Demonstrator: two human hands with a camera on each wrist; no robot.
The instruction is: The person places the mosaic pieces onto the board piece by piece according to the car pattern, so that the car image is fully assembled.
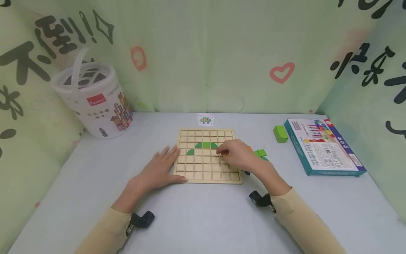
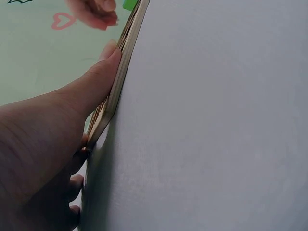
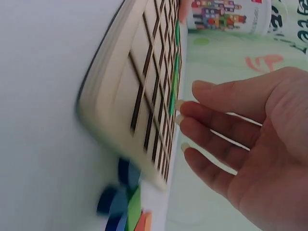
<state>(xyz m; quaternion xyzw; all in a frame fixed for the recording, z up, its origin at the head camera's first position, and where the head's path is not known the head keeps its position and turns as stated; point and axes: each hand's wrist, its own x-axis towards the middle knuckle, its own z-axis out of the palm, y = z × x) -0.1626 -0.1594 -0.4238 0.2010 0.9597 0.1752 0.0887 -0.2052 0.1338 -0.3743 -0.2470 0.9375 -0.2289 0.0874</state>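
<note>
A wooden grid board [image 1: 198, 167] lies flat on the table. My left hand [image 1: 161, 168] rests at its left edge, fingers extended and thumb [image 2: 98, 72] lying on the near left corner. On the grid sit a light green square [image 1: 206, 145], a dark green rounded piece [image 1: 198, 145] to its left, another rounded piece [image 1: 214, 145] to its right, and a third rounded piece [image 1: 190, 152] one row nearer. Above the board's right part is my right hand [image 1: 236, 153], fingers loosely bent. In the right wrist view its thumb stands apart from the fingertips, with nothing between them.
Several loose green, orange and blue pieces [image 1: 261, 152] lie just right of the board. Farther right are a green block [image 1: 280, 134] and a flat box [image 1: 326, 148]. A small pattern card [image 1: 205, 120] lies behind the board. A white bucket [image 1: 95, 102] stands back left.
</note>
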